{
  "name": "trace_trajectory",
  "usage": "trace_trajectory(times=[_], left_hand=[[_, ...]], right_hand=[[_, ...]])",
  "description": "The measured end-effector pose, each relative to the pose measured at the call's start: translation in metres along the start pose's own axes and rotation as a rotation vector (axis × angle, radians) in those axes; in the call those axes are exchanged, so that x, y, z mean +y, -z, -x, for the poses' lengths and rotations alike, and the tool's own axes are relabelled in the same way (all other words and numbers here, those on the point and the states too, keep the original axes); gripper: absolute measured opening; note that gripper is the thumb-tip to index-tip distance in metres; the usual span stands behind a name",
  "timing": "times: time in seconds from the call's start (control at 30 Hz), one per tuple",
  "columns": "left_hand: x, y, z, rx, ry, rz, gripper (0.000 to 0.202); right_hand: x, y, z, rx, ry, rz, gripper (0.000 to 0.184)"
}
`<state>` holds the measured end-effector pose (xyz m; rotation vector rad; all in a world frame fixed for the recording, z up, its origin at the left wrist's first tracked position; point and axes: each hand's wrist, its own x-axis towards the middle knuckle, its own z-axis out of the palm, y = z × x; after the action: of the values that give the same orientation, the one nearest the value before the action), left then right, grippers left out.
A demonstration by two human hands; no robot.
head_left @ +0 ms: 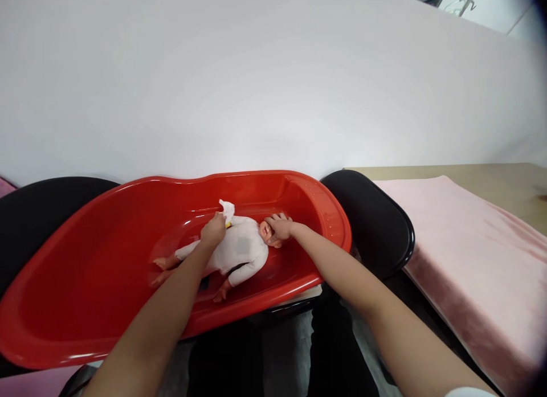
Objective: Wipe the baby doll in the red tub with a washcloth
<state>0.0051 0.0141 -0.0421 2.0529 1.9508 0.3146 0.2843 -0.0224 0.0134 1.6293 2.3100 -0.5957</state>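
A baby doll (239, 250) in a white suit lies on its back in a red plastic baby bathtub (106, 254), head toward the right. My left hand (212, 230) is closed on a small white cloth (227, 208) at the doll's far shoulder. My right hand (280, 226) is curled over the doll's head, covering most of the face. Both my forearms reach in from the near edge of the tub.
The tub rests on a black rounded surface (376, 226). A pink towel (470, 254) lies on a tan table (504, 183) to the right. A plain white wall (256, 72) stands right behind the tub.
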Motion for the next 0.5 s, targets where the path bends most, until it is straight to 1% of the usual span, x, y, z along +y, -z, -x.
trace_trajectory(times=[0.07, 0.13, 0.17, 0.23, 0.33, 0.43, 0.5], left_hand=[[0.011, 0.006, 0.000, 0.070, 0.029, 0.020, 0.051], [0.025, 0.007, 0.000, 0.106, -0.031, 0.072, 0.049], [0.033, 0.006, 0.000, 0.100, -0.090, 0.104, 0.045], [0.046, -0.003, 0.001, 0.044, -0.248, 0.187, 0.037], [0.054, -0.022, 0.001, -0.116, -0.454, 0.265, 0.033], [0.047, -0.037, -0.001, -0.234, -0.544, 0.242, 0.033], [0.039, -0.042, -0.004, -0.259, -0.563, 0.226, 0.031]], right_hand=[[-0.001, 0.002, 0.002, -0.004, 0.000, 0.001, 0.084], [-0.002, 0.003, 0.004, -0.005, 0.006, 0.000, 0.084], [-0.002, 0.003, 0.005, -0.004, 0.011, 0.000, 0.084], [-0.002, 0.003, 0.006, 0.000, 0.018, 0.004, 0.085], [-0.001, 0.001, 0.005, 0.005, 0.004, 0.004, 0.093], [0.000, -0.001, 0.002, 0.007, 0.000, -0.011, 0.096], [0.000, -0.002, 0.001, 0.014, 0.001, -0.013, 0.092]])
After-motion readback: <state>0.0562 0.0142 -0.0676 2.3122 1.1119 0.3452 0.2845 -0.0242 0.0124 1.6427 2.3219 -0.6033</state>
